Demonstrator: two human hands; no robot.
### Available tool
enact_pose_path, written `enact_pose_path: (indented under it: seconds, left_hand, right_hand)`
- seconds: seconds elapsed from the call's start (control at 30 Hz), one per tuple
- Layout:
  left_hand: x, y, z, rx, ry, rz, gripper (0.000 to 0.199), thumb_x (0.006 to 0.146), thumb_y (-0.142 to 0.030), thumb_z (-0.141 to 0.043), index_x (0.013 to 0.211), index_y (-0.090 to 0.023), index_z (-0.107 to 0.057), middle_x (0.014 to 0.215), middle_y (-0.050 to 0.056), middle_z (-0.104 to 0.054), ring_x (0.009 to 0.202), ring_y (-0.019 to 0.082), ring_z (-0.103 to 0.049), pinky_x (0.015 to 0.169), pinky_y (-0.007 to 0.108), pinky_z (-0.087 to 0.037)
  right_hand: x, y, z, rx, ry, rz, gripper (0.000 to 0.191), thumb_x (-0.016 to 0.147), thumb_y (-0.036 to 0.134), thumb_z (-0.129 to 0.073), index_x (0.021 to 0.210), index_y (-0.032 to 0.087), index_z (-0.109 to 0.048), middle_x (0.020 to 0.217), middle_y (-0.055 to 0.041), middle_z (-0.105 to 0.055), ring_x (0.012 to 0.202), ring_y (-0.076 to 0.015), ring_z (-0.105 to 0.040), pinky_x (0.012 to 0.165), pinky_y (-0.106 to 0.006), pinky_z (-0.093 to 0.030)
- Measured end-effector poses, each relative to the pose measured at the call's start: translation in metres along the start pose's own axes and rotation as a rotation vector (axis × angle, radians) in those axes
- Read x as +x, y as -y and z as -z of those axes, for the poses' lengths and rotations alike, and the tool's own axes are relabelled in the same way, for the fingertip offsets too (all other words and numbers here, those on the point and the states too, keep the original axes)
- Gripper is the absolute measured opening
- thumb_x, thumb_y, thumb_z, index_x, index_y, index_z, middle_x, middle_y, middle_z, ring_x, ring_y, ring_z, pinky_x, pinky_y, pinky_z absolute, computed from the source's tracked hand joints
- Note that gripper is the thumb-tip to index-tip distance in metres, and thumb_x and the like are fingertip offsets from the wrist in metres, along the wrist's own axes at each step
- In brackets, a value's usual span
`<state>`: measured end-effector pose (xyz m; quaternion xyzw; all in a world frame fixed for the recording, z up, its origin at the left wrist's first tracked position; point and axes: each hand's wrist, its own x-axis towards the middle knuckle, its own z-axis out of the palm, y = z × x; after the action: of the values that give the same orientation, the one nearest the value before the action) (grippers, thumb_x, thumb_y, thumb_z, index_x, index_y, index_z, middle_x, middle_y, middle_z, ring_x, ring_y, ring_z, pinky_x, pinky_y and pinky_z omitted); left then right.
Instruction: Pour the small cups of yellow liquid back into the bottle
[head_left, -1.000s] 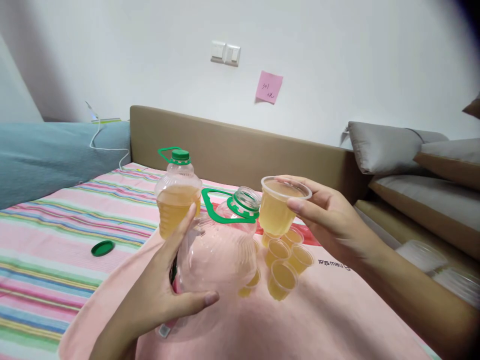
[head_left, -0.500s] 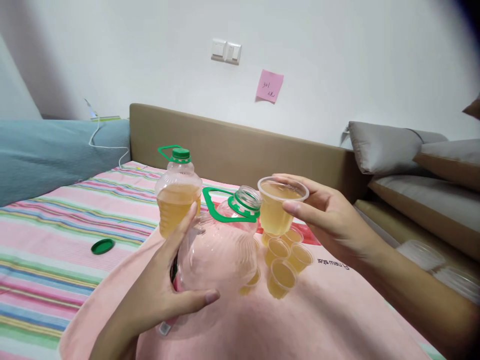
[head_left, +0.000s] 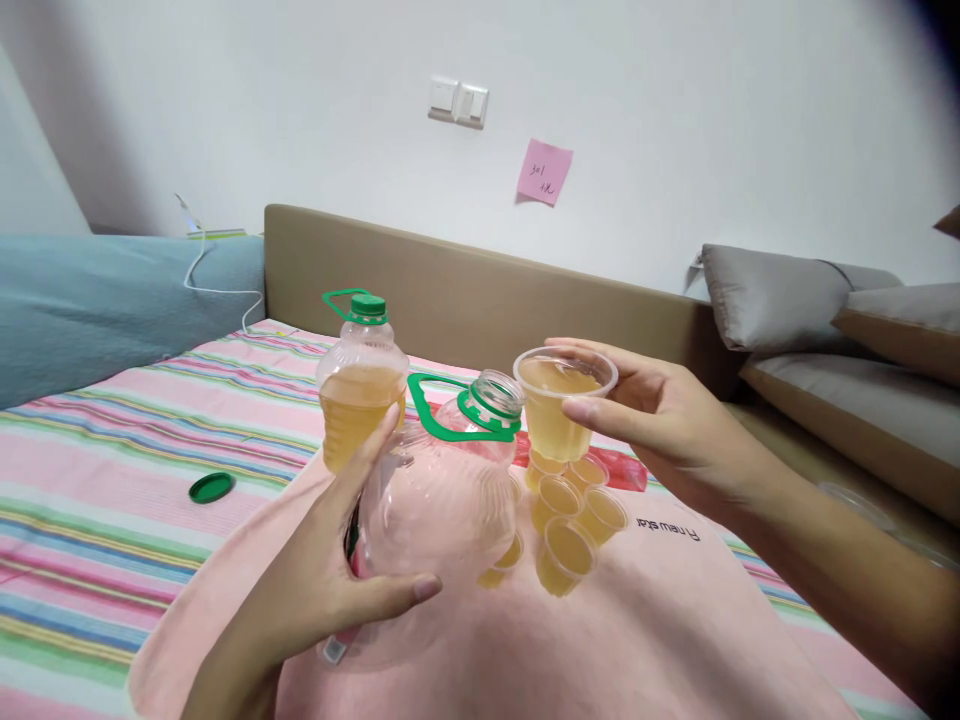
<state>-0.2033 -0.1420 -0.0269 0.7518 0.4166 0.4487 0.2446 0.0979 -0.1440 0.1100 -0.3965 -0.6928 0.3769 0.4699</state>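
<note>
Pinching a filled cup (head_left: 556,430) near its rim, the right hand (head_left: 664,405) holds it beside an uncapped bottle (head_left: 450,510), which the left hand (head_left: 330,565) clasps from the side, thumb spread. Other cups (head_left: 568,560) stand below on pink cloth (head_left: 720,620), a capped bottle (head_left: 356,395) behind.

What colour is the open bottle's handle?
The handle is green, seen best in the head view.

I've got the clear bottle (head_left: 442,510), green-handled, uncapped, tilted rightward in my left hand (head_left: 330,575); pale-yellow-filled cup (head_left: 556,425) aloft in my right hand (head_left: 656,405), just beside the bottle's mouth!
</note>
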Motion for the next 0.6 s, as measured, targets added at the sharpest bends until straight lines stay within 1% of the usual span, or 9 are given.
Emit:
enact_pose_path:
  seconds: [0.1,0.23,0.33,0.4,0.5,0.6]
  left_hand:
    - [0.000,0.001,0.001,-0.014,-0.001,0.010,0.117,0.072,-0.062,-0.088,0.167,-0.044,-0.022,0.173,0.003,-0.036,0.157,0.046,-0.031,0.124,0.066,-0.034]
    - [0.000,0.000,0.002,-0.007,-0.008,0.003,0.118,0.071,-0.063,-0.088,0.167,-0.046,-0.022,0.173,0.002,-0.034,0.157,0.047,-0.030,0.125,0.068,-0.031]
    - [0.001,-0.001,0.003,0.003,-0.018,-0.005,0.117,0.071,-0.063,-0.088,0.167,-0.046,-0.023,0.173,0.002,-0.035,0.158,0.047,-0.029,0.126,0.069,-0.029]
    - [0.001,0.000,0.003,-0.001,-0.021,-0.003,0.117,0.071,-0.062,-0.088,0.167,-0.045,-0.023,0.172,0.002,-0.037,0.157,0.047,-0.031,0.125,0.068,-0.031]
    - [0.001,0.001,0.003,-0.008,-0.021,0.006,0.118,0.072,-0.061,-0.088,0.168,-0.041,-0.022,0.171,0.005,-0.039,0.157,0.047,-0.032,0.124,0.065,-0.035]
    - [0.000,0.002,0.003,-0.003,-0.026,0.010,0.118,0.071,-0.061,-0.088,0.168,-0.041,-0.023,0.171,0.005,-0.038,0.157,0.047,-0.031,0.124,0.066,-0.035]
  right_hand:
    - [0.002,0.004,0.000,-0.038,-0.011,-0.012,0.050,0.084,0.037,-0.089,0.131,0.031,-0.074,0.133,-0.0047,-0.075,0.123,-0.0301,-0.068,0.099,-0.043,-0.060]
    - [0.006,0.009,-0.001,-0.073,-0.028,-0.033,0.054,0.080,0.041,-0.092,0.130,0.032,-0.075,0.135,-0.0041,-0.073,0.124,-0.0313,-0.068,0.097,-0.043,-0.061]
    - [0.008,0.012,0.000,-0.117,0.006,-0.022,0.048,0.083,0.041,-0.090,0.129,0.033,-0.076,0.128,-0.0024,-0.076,0.125,-0.0308,-0.068,0.098,-0.041,-0.060]
    - [0.009,0.014,0.000,-0.155,0.032,0.002,0.045,0.085,0.041,-0.087,0.128,0.034,-0.076,0.123,-0.0019,-0.078,0.125,-0.0312,-0.068,0.097,-0.041,-0.061]
    - [0.011,0.017,0.000,-0.181,0.032,0.023,0.046,0.085,0.041,-0.088,0.129,0.034,-0.076,0.119,-0.0024,-0.079,0.122,-0.0323,-0.069,0.095,-0.043,-0.062]
    - [0.012,0.019,-0.001,-0.196,0.041,0.030,0.046,0.084,0.041,-0.088,0.128,0.035,-0.076,0.117,-0.0017,-0.079,0.119,-0.0318,-0.071,0.095,-0.043,-0.062]
